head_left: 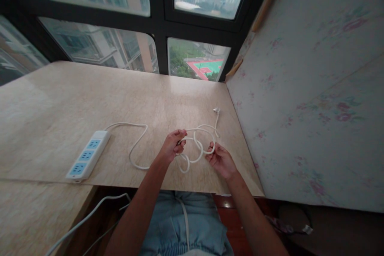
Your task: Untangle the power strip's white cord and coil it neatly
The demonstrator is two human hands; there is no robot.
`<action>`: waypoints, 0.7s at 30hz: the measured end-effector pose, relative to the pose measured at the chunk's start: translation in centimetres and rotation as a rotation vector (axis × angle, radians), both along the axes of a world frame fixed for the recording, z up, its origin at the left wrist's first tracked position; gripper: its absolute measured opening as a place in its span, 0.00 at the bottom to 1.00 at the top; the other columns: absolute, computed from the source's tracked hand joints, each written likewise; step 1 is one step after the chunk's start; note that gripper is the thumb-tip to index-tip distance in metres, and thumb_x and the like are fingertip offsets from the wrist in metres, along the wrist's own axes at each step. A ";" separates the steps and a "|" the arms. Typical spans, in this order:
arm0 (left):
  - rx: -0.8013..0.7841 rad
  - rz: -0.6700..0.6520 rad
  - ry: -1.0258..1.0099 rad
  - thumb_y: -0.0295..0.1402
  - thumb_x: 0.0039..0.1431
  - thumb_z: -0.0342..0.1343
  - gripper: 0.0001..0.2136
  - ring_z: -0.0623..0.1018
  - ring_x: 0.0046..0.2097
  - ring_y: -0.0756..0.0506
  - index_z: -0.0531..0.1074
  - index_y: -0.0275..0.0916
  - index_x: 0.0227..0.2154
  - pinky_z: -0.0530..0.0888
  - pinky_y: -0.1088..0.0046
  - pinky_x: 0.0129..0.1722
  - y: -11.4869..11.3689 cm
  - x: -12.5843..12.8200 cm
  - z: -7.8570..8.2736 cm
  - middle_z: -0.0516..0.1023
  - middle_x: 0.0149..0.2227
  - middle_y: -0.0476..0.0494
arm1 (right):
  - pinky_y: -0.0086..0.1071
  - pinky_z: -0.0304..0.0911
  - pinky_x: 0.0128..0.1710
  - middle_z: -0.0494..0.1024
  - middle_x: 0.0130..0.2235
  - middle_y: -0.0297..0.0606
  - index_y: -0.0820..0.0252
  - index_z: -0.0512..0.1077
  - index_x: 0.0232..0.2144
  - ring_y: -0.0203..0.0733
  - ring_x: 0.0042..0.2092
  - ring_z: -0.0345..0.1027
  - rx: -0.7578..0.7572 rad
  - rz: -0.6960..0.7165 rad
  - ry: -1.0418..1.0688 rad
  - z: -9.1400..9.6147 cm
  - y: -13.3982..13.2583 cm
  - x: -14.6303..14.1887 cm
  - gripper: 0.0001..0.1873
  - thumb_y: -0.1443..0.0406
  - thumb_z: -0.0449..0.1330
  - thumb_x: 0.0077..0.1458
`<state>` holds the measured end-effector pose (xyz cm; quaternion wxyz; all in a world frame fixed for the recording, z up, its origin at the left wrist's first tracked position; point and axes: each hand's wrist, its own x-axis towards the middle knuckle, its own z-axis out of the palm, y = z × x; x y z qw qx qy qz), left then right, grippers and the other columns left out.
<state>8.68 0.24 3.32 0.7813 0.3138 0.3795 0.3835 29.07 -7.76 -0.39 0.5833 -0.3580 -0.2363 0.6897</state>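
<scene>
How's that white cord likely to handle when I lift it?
The white cord looks flexible yet perhaps slightly springy, forming rounded loops between the left hand and right hand. Those loops overlap, so they could snag. The plug lies loose on the countertop, so it would probably drag.

Your surface looks like smooth, mottled stone, softly glossy toward its far edge. Near its front edge, the power strip is smooth plastic; the cord looks like smooth, matt plastic. Beside the right edge, you face matt, papery wallpaper. Your legwear is matt, creased cloth.
</scene>
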 end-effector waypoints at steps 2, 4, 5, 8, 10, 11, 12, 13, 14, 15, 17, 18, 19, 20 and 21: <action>0.012 0.004 0.017 0.44 0.44 0.67 0.18 0.52 0.11 0.60 0.67 0.37 0.29 0.46 0.84 0.12 0.0 0.1 -0.1 0.67 0.14 0.56 | 0.26 0.63 0.25 0.73 0.23 0.29 0.59 0.73 0.32 0.31 0.23 0.65 -0.041 0.029 0.028 0.1 0.2 0.4 0.12 0.61 0.69 0.45; 0.023 0.012 0.038 0.45 0.42 0.67 0.19 0.52 0.10 0.59 0.66 0.38 0.29 0.47 0.84 0.11 0.0 0.2 -0.2 0.67 0.12 0.56 | 0.23 0.59 0.22 0.70 0.21 0.28 0.61 0.73 0.31 0.29 0.21 0.61 -0.090 0.083 0.048 0.4 0.4 0.9 0.14 0.61 0.70 0.43; 0.027 0.017 0.051 0.46 0.42 0.66 0.20 0.52 0.10 0.59 0.66 0.38 0.29 0.47 0.84 0.11 0.0 0.3 -0.2 0.67 0.12 0.56 | 0.22 0.56 0.21 0.68 0.20 0.27 0.62 0.73 0.30 0.28 0.21 0.59 -0.112 0.117 0.048 0.6 0.4 1.2 0.14 0.61 0.70 0.42; 0.041 0.030 0.091 0.47 0.41 0.66 0.20 0.52 0.10 0.59 0.66 0.38 0.28 0.47 0.83 0.11 0.0 0.7 -0.3 0.67 0.12 0.55 | 0.21 0.47 0.17 0.64 0.18 0.25 0.62 0.71 0.29 0.26 0.18 0.52 -0.151 0.209 -0.022 1.1 0.5 2.0 0.13 0.62 0.68 0.42; 0.055 0.040 0.120 0.47 0.42 0.65 0.20 0.53 0.10 0.58 0.65 0.39 0.27 0.47 0.83 0.10 -0.1 1.1 -0.4 0.68 0.12 0.54 | 0.22 0.42 0.16 0.62 0.16 0.24 0.61 0.69 0.28 0.26 0.17 0.49 -0.152 0.218 -0.143 1.3 0.6 2.4 0.13 0.60 0.68 0.43; 0.064 0.049 0.136 0.47 0.42 0.64 0.19 0.54 0.10 0.58 0.65 0.39 0.27 0.47 0.83 0.10 -0.2 1.2 -0.5 0.69 0.13 0.53 | 0.22 0.40 0.16 0.61 0.16 0.24 0.60 0.69 0.28 0.26 0.17 0.47 -0.155 0.202 -0.218 1.3 0.7 2.6 0.14 0.58 0.67 0.44; 0.074 0.063 0.155 0.47 0.43 0.64 0.19 0.55 0.10 0.57 0.64 0.39 0.26 0.47 0.83 0.10 -0.3 1.4 -0.6 0.69 0.13 0.53 | 0.23 0.39 0.16 0.62 0.16 0.24 0.60 0.68 0.29 0.27 0.17 0.47 -0.161 0.175 -0.297 1.3 0.7 2.7 0.16 0.56 0.66 0.44; 0.085 0.079 0.174 0.48 0.43 0.63 0.19 0.56 0.10 0.57 0.63 0.39 0.26 0.47 0.83 0.10 -0.4 1.5 -0.6 0.68 0.13 0.54 | 0.23 0.40 0.16 0.63 0.17 0.24 0.59 0.67 0.30 0.27 0.17 0.47 -0.167 0.140 -0.376 1.3 0.8 2.8 0.17 0.54 0.65 0.45; 0.097 0.096 0.193 0.48 0.44 0.63 0.19 0.57 0.10 0.57 0.63 0.39 0.25 0.47 0.83 0.10 -0.5 1.7 -0.7 0.68 0.13 0.54 | 0.23 0.42 0.16 0.65 0.18 0.25 0.59 0.67 0.32 0.28 0.17 0.49 -0.168 0.101 -0.456 1.3 0.8 2.8 0.19 0.52 0.64 0.46; 0.111 0.113 0.211 0.48 0.45 0.62 0.19 0.57 0.11 0.57 0.63 0.39 0.25 0.47 0.83 0.10 -0.6 1.8 -0.7 0.67 0.13 0.55 | 0.23 0.46 0.17 0.68 0.20 0.27 0.58 0.67 0.34 0.29 0.19 0.53 -0.160 0.059 -0.542 1.4 0.9 2.9 0.20 0.51 0.63 0.46; 0.147 0.138 0.243 0.49 0.47 0.61 0.19 0.57 0.11 0.57 0.63 0.39 0.26 0.48 0.83 0.11 -0.9 1.9 -0.7 0.66 0.13 0.56 | 0.26 0.56 0.23 0.74 0.29 0.33 0.58 0.68 0.37 0.34 0.25 0.63 -0.105 -0.055 -0.748 1.9 0.9 2.7 0.21 0.50 0.63 0.45; 0.167 0.144 0.260 0.50 0.47 0.60 0.19 0.57 0.11 0.57 0.63 0.40 0.26 0.49 0.83 0.11 -1.0 2.0 -0.6 0.65 0.13 0.56 | 0.28 0.60 0.27 0.76 0.35 0.37 0.58 0.69 0.38 0.37 0.30 0.66 -0.059 -0.129 -0.865 2.2 0.9 2.6 0.22 0.51 0.63 0.45; 0.188 0.145 0.277 0.50 0.48 0.60 0.19 0.57 0.11 0.57 0.63 0.40 0.26 0.50 0.83 0.11 -1.1 2.0 -0.5 0.64 0.13 0.57 | 0.31 0.63 0.30 0.76 0.40 0.41 0.58 0.71 0.40 0.40 0.35 0.68 -0.004 -0.203 -0.979 2.7 0.8 2.3 0.22 0.51 0.62 0.46; 0.207 0.143 0.292 0.51 0.48 0.60 0.19 0.57 0.12 0.56 0.63 0.40 0.26 0.50 0.83 0.11 -1.2 2.1 -0.3 0.64 0.12 0.57 | 0.33 0.64 0.34 0.75 0.43 0.43 0.58 0.72 0.41 0.42 0.39 0.69 0.057 -0.262 -1.081 3.3 0.7 2.0 0.21 0.51 0.61 0.48; 0.225 0.139 0.306 0.51 0.49 0.59 0.19 0.57 0.12 0.56 0.64 0.40 0.26 0.51 0.83 0.11 -1.3 2.2 -0.2 0.63 0.12 0.57 | 0.34 0.64 0.36 0.75 0.45 0.44 0.58 0.73 0.42 0.43 0.41 0.69 0.118 -0.293 -1.161 4.0 0.7 1.6 0.20 0.52 0.59 0.52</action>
